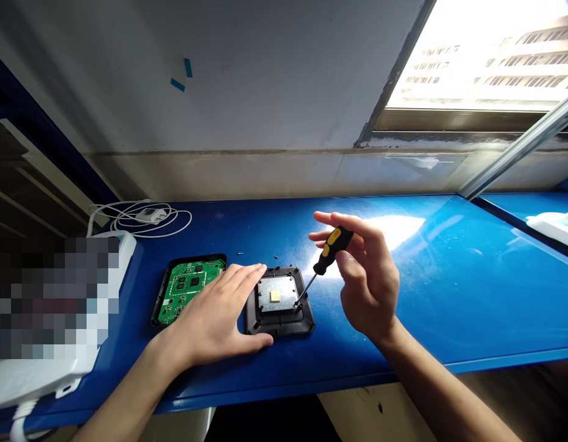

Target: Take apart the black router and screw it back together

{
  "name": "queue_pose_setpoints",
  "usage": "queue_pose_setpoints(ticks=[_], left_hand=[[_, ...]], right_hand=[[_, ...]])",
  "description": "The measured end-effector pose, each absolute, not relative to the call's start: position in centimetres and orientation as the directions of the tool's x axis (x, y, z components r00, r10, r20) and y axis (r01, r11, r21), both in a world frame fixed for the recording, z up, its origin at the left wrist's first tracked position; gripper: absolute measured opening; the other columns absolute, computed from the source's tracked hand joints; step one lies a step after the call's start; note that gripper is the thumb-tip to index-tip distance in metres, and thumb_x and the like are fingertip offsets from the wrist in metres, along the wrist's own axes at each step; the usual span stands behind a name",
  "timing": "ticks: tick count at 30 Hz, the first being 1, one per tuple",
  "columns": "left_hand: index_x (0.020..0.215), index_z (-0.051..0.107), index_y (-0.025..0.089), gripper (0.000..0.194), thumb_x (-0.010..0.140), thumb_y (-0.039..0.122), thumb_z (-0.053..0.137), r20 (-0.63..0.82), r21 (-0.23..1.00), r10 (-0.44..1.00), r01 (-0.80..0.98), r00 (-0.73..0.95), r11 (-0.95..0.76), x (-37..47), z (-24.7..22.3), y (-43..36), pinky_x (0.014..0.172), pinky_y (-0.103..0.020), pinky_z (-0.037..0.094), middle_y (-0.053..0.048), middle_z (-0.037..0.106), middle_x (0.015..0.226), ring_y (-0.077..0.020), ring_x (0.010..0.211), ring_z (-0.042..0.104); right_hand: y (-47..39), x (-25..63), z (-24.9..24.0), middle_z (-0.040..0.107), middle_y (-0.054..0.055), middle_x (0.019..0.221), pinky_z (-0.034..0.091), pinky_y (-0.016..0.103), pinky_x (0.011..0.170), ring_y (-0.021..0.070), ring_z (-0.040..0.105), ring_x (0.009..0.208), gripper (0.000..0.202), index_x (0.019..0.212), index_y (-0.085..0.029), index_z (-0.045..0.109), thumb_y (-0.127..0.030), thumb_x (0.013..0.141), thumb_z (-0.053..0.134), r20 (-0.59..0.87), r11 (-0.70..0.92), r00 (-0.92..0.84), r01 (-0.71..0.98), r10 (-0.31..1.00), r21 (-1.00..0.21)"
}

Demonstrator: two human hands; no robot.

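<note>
My right hand point(369, 276) grips a black and yellow screwdriver point(332, 248) by its handle, thumb on one side and fingers on the other. The tool slants down to the left, and its tip is at the lower right corner of a silver metal plate point(269, 301) with a small yellowish pad. That plate sits in a square black plastic cover point(306, 322). My left hand point(214, 319) spans the cover's left side, fingers at its top edge and thumb at its lower edge. Partly behind that hand lies a green circuit board point(186, 285) in a black housing.
Tiny screws point(276, 257) lie behind the cover on the blue table point(449, 294). A white cable point(173, 230) with a plug is coiled at the back left. A white device point(122, 258), partly pixelated, stands at the left. A metal post point(509, 150) rises at the right.
</note>
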State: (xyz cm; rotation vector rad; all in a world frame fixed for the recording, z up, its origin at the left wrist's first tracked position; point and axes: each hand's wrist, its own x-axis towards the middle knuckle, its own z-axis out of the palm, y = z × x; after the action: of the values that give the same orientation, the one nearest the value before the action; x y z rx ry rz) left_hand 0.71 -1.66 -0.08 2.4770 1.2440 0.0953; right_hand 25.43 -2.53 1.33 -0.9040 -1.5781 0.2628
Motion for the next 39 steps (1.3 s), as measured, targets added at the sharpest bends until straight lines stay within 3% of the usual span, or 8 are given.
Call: queue_pose_setpoints(ticks=[4,12,18,21,25,28,31,39], left_hand=[[0.163,0.029,0.024,0.101,0.081,0.064,0.074,-0.081,0.357,0.786,0.754,0.613,-0.551,0.7,-0.3,-1.6,0.123,-0.053,0.037,-0.009,0.038,0.166,-0.0357,0.151,0.037],[0.162,0.030,0.023,0.103,0.080,0.065,0.074,-0.082,0.371,0.788,0.752,0.611,-0.545,0.8,-0.1,-1.6,0.122,-0.054,0.039,-0.010,0.039,0.165,-0.0376,0.151,0.037],[0.161,0.031,0.022,0.102,0.079,0.064,0.076,-0.062,0.373,0.786,0.744,0.616,-0.554,0.7,0.0,-1.6,0.122,-0.054,0.039,-0.011,0.041,0.164,-0.0383,0.151,0.037],[0.161,0.032,0.021,0.102,0.079,0.062,0.076,-0.067,0.375,0.783,0.743,0.619,-0.555,0.9,0.1,-1.5,0.123,-0.054,0.038,-0.011,0.041,0.164,-0.0365,0.150,0.038],[0.161,0.032,0.020,0.100,0.080,0.062,0.074,-0.065,0.377,0.778,0.737,0.625,-0.561,1.0,0.1,-1.5,0.124,-0.051,0.036,-0.011,0.041,0.164,-0.0338,0.150,0.038],[0.161,0.031,0.019,0.101,0.080,0.062,0.075,-0.053,0.378,0.772,0.728,0.634,-0.572,1.0,0.1,-1.5,0.124,-0.050,0.036,-0.011,0.041,0.164,-0.0331,0.151,0.038],[0.161,0.032,0.019,0.100,0.080,0.061,0.074,-0.054,0.375,0.770,0.728,0.635,-0.574,1.0,-0.1,-1.6,0.124,-0.050,0.036,-0.011,0.042,0.164,-0.0335,0.151,0.037],[0.159,0.034,0.021,0.098,0.079,0.058,0.077,0.001,0.406,0.768,0.701,0.641,-0.586,0.9,-0.4,-1.6,0.122,-0.051,0.039,-0.011,0.044,0.163,-0.0346,0.149,0.040]], right_hand=[[-2.3,25.4,1.1,0.066,0.005,0.111,0.066,0.040,0.076,0.0199,0.070,0.091,0.047,0.137,-0.032,0.059,-0.019,0.093,0.070,0.776,0.659,0.044,0.499,0.629,-0.563],[-0.8,26.6,0.7,0.069,0.008,0.117,0.067,0.045,0.082,0.0242,0.072,0.103,0.049,0.142,-0.029,0.054,-0.019,0.096,0.066,0.838,0.601,0.227,0.607,0.496,-0.520],[-0.6,26.7,0.3,0.067,0.004,0.108,0.058,0.034,0.065,0.0145,0.064,0.072,0.040,0.136,-0.029,0.052,-0.015,0.101,0.040,0.766,0.592,0.212,0.523,0.607,-0.613],[-0.7,27.2,0.8,0.063,0.002,0.097,0.049,0.030,0.061,0.0133,0.056,0.067,0.035,0.122,-0.026,0.058,-0.013,0.098,0.037,0.695,0.549,0.067,0.562,0.716,-0.619],[-1.2,28.0,2.7,0.062,0.002,0.089,0.046,0.029,0.066,0.0140,0.057,0.072,0.014,0.096,-0.022,0.062,-0.021,0.100,0.049,0.579,0.566,-0.232,0.654,0.782,-0.502],[-2.2,27.8,3.2,0.062,0.001,0.087,0.045,0.028,0.064,0.0138,0.058,0.070,0.018,0.089,-0.023,0.065,-0.039,0.097,0.066,0.270,0.538,-0.465,0.729,0.843,-0.423],[-3.2,27.2,2.0,0.063,0.001,0.091,0.041,0.026,0.060,0.0125,0.058,0.064,0.024,0.091,-0.024,0.067,-0.048,0.092,0.071,0.020,0.470,-0.490,0.824,0.872,-0.316],[-4.0,26.8,0.8,0.063,0.002,0.093,0.036,0.027,0.056,0.0117,0.058,0.059,0.023,0.095,-0.023,0.066,-0.039,0.105,0.053,0.012,0.494,-0.499,0.854,0.867,-0.165]])
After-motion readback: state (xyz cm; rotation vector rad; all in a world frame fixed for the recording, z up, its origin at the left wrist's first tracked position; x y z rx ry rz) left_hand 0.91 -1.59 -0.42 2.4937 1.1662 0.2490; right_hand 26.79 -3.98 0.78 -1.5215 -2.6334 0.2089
